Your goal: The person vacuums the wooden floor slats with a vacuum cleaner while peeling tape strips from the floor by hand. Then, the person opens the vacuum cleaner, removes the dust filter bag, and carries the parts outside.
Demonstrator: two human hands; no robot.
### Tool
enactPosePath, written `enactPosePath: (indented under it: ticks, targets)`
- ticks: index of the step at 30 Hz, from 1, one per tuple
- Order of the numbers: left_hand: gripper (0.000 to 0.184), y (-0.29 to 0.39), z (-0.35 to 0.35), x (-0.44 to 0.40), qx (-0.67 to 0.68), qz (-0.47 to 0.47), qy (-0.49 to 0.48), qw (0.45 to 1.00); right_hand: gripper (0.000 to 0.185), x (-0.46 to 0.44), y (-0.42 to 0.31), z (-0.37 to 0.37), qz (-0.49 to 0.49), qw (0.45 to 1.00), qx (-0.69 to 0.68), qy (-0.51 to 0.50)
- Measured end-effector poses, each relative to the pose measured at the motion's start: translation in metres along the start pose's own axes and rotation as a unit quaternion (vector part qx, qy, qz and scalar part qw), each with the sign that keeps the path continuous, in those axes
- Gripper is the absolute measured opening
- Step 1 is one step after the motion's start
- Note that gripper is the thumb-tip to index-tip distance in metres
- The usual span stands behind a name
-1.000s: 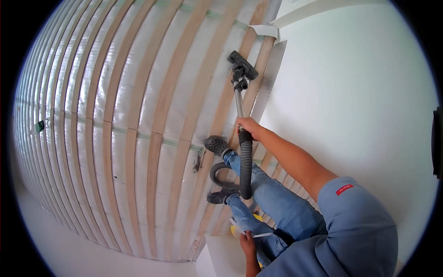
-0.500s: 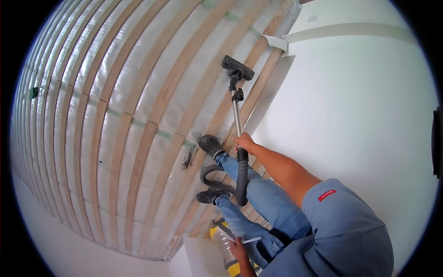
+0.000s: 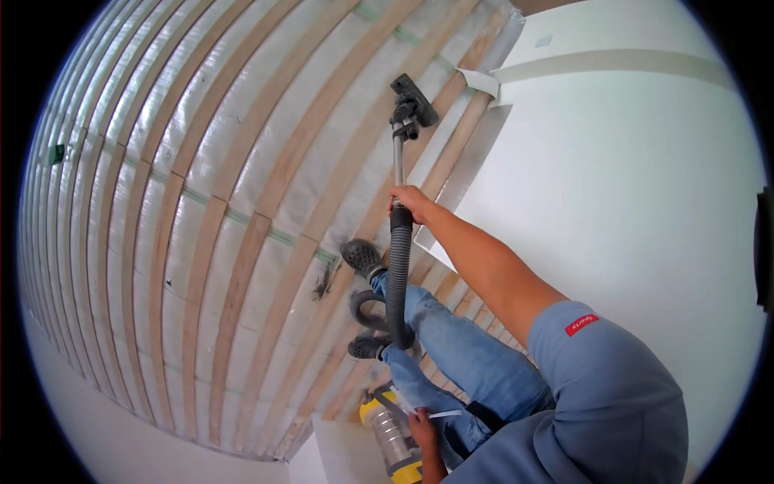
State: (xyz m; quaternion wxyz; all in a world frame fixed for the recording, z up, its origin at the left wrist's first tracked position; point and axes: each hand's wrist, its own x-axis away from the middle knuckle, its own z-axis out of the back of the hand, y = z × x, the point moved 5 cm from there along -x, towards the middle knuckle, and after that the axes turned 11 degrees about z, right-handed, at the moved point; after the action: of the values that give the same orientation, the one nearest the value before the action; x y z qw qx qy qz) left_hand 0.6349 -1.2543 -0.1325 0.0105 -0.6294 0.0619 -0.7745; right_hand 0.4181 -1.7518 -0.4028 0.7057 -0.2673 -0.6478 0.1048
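My right hand (image 3: 409, 203) is wrapped round the vacuum wand (image 3: 398, 165), just above the ribbed dark hose (image 3: 397, 270). At the wand's far end the black floor nozzle (image 3: 415, 100) is tilted over the wooden battens (image 3: 298, 169) and silvery sheeting. Low in the view my left hand (image 3: 421, 427), fingers closed, holds a thin white strip (image 3: 445, 415) beside my thigh. Near that hand lies the yellow and silver vacuum body (image 3: 390, 436). Part of the hose curls between my legs.
My dark perforated shoes (image 3: 362, 256) stand on the battened floor. A dark debris patch (image 3: 324, 279) lies beside one shoe. A white wall (image 3: 613, 194) rises at the right, with a loose pale flap (image 3: 480, 82) at its foot. A small green object (image 3: 56, 154) is at the far left.
The nozzle has swung from near the wall edge outward, then tilted onto its side. My right hand and the wand have moved left and up since the last frame. More of the vacuum body shows.
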Motion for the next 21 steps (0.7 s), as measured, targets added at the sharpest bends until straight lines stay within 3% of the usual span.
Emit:
enactPosePath:
  ticks: [8, 12, 18, 20, 21]
  targets:
    - [0.035, -0.014, 0.019, -0.016, -0.004, -0.035, 0.030, 0.999, 0.017, 0.097, 0.116, -0.038, -0.051, 0.990, 0.127, -0.036]
    - [0.035, -0.039, 0.041, -0.033, 0.006, -0.002, 0.086, 0.996, 0.018, 0.136, 0.155, -0.053, -0.069, 0.980, 0.169, -0.079]
    - [0.033, -0.088, 0.070, -0.073, 0.068, -0.047, 0.045, 0.996, 0.018, 0.182, 0.207, -0.066, -0.065, 0.969, 0.226, -0.071]
    - [0.031, -0.109, 0.073, -0.090, 0.077, -0.068, 0.053, 0.993, 0.018, 0.194, 0.220, -0.073, -0.061, 0.947, 0.297, -0.103]
    - [0.030, -0.117, 0.083, -0.093, 0.021, -0.092, 0.101, 0.990, 0.020, 0.202, 0.229, -0.079, -0.053, 0.942, 0.312, -0.114]
